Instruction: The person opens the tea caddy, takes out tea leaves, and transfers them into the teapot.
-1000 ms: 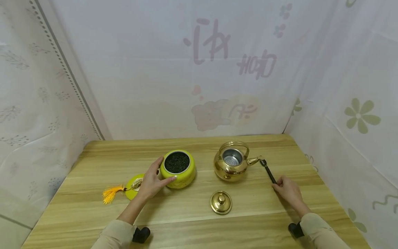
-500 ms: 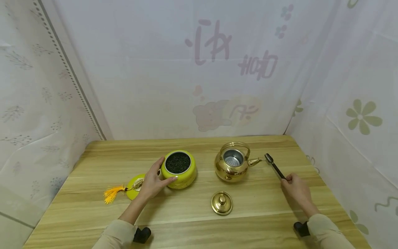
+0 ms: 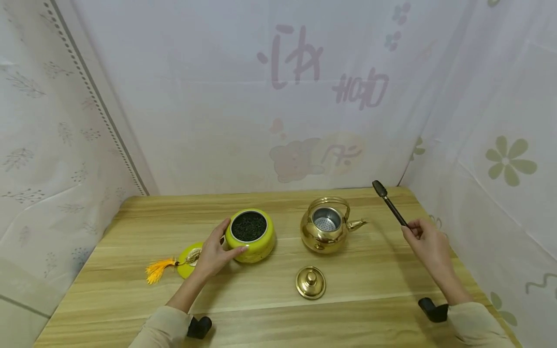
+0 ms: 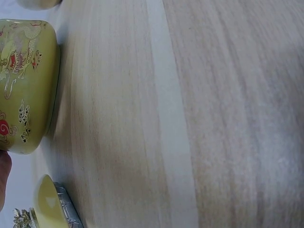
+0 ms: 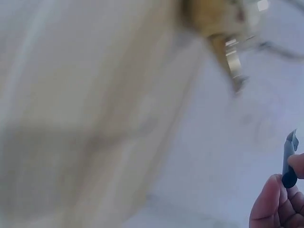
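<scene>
My left hand (image 3: 213,258) holds the side of a yellow tea canister (image 3: 256,253), thumb along the front and fingers at its left. Dark tea leaves (image 3: 249,226) fill the canister nearly to its rim. In the left wrist view the canister (image 4: 28,90) shows a printed dragon pattern. Thumb and fingers of my right hand (image 3: 431,246) pinch the end of a dark tea scoop (image 3: 393,209), raised off the table with its bowl pointing up and away. Between the hands stands a gold teapot (image 3: 322,237), uncovered, a perforated steel strainer (image 3: 326,220) in its mouth.
The gold teapot lid (image 3: 311,282) lies knob up in front of the teapot. Left of the canister, partly behind my left hand, is its yellow lid (image 3: 184,263) with an orange tassel (image 3: 159,270). The teapot's spout (image 3: 358,224) points right. Printed curtains (image 3: 209,96) enclose the wooden table (image 3: 348,319).
My right hand has moved right and up, lifting the tea scoop from beside the teapot's spout to above the table's back right. The left hand and canister have stayed in place.
</scene>
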Demonstrator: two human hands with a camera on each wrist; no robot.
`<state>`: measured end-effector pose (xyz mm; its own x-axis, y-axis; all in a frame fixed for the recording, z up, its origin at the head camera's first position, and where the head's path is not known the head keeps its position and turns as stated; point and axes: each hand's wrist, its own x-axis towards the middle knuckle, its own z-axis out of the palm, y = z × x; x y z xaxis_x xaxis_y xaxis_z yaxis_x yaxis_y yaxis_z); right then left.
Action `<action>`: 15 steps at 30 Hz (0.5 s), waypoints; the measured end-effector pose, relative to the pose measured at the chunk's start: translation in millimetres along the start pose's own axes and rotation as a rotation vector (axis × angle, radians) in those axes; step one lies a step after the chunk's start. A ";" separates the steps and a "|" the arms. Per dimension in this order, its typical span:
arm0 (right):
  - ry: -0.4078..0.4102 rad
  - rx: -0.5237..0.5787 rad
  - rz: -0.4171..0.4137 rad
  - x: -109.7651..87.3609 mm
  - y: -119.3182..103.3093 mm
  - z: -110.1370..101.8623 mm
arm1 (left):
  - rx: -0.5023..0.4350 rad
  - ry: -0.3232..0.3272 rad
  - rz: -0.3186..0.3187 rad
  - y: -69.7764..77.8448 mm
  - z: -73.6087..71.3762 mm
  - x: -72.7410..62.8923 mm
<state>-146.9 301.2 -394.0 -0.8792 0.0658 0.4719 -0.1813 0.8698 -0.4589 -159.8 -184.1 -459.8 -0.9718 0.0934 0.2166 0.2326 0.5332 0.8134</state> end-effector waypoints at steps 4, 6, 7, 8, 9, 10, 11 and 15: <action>0.019 0.039 -0.089 5.2 -35.5 -3.8 | 0.003 0.008 0.011 -2.7 -0.7 -0.8; 0.020 0.078 -0.143 6.1 -52.2 -2.6 | 0.001 0.009 0.016 -3.8 -0.4 -0.6; 0.020 0.096 -0.172 6.2 -59.8 -0.9 | -0.003 0.009 0.016 -4.0 -0.2 -0.5; 0.020 0.109 -0.195 6.1 -66.9 1.4 | -0.007 0.008 0.015 -4.2 -0.1 -0.4; 0.011 0.127 -0.210 5.8 -73.9 3.9 | -0.010 0.008 0.014 -4.1 0.0 -0.4; -0.002 0.143 -0.223 5.5 -80.4 6.4 | -0.014 0.007 0.012 -3.6 0.3 -0.2; -0.014 0.157 -0.234 5.0 -86.8 9.4 | -0.014 0.009 0.014 -3.1 0.4 -0.2; -0.081 0.222 -0.270 4.4 -110.7 25.9 | -0.015 0.016 0.010 -1.5 0.6 -1.2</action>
<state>-142.2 192.6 -360.6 -0.8170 -0.1981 0.5415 -0.4951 0.7225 -0.4826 -158.9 -184.5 -461.6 -0.9687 0.0854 0.2330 0.2428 0.5194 0.8193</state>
